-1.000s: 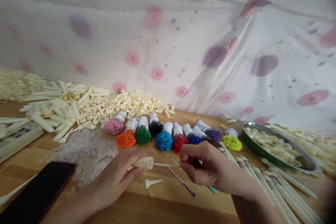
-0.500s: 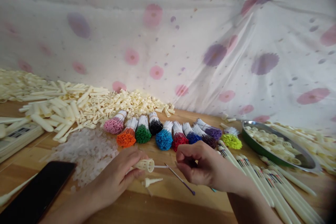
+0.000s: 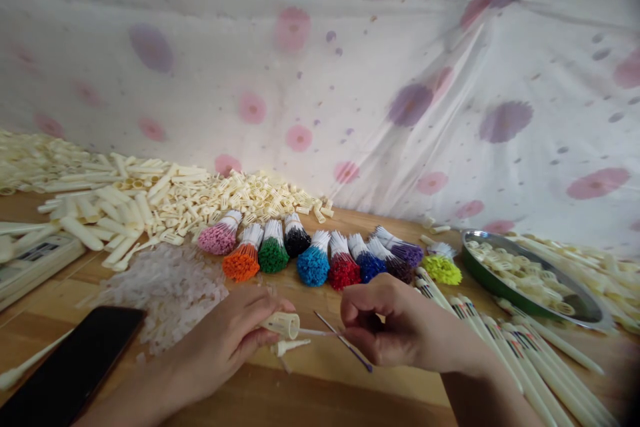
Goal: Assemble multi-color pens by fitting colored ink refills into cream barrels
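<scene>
Pinching a cream sleeve (image 3: 284, 325), my left hand (image 3: 240, 323) had thumb and fingers closed on its body, open end facing right, just above the worktop (image 3: 380, 390). My right hand (image 3: 387, 320) was closed too, thumb and index fingertips together on the outer end of a thin pale rod (image 3: 317, 332). Rod ran straight out of the sleeve's mouth, so it bridged both hands. Could not see how deep it sat inside.

Same near zone: black phone (image 3: 75, 363) flat on the left, slim cream stick (image 3: 30, 363) beside it. On the right, a row of cream pens (image 3: 530, 360) lay at a slant next to my right wrist. Just past the sleeve, a small cone-shaped piece (image 3: 294, 347) and a loose purple-tipped stick (image 3: 353, 349) were down on the wood.

Next row out: pile of translucent bits (image 3: 165, 290) left of centre, then colour bundles (image 3: 344, 272) lined up across the middle, pink at the left end, yellow at the right, coloured ends toward me. Green-sided tray (image 3: 493, 288) stood right, with cream rings (image 3: 520, 273) in it.

Farther back, a heap of cream parts (image 3: 250, 199) spread from the left to centre. Behind everything hung a flower-print sheet (image 3: 320, 80).
</scene>
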Demonstrator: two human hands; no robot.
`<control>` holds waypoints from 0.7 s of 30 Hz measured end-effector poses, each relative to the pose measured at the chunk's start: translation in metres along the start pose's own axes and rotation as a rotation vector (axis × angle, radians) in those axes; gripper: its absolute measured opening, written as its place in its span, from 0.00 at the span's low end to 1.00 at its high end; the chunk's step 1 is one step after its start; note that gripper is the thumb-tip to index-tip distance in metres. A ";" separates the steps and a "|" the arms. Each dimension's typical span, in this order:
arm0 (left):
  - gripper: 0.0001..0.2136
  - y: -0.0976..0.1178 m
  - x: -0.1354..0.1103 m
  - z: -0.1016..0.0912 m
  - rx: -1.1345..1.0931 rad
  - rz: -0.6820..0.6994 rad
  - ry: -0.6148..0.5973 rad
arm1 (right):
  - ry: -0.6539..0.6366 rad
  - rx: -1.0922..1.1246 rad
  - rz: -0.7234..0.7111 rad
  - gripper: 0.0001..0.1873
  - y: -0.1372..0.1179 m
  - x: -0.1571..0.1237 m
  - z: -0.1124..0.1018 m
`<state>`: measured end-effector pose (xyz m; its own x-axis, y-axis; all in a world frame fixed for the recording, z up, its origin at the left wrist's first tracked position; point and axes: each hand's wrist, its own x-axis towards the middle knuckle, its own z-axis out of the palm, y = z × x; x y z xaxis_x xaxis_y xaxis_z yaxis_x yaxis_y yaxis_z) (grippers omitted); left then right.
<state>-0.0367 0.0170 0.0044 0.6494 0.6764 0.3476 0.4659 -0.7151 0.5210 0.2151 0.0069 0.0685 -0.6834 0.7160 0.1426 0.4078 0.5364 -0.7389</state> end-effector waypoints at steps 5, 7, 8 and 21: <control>0.14 0.000 0.001 -0.002 0.046 -0.004 -0.011 | 0.013 -0.015 -0.002 0.11 0.000 0.000 -0.001; 0.15 0.000 0.001 -0.002 0.062 -0.016 -0.024 | 0.022 -0.038 0.002 0.11 0.000 -0.001 -0.002; 0.16 0.000 0.001 -0.002 0.065 -0.018 -0.034 | 0.027 -0.054 0.002 0.11 -0.001 -0.001 -0.003; 0.17 0.008 0.000 -0.009 0.001 0.039 0.035 | 0.011 -0.167 -0.005 0.11 -0.004 -0.005 -0.012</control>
<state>-0.0389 0.0128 0.0155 0.6460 0.6536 0.3944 0.4410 -0.7413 0.5060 0.2240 0.0068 0.0786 -0.6792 0.7175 0.1543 0.4997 0.6062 -0.6187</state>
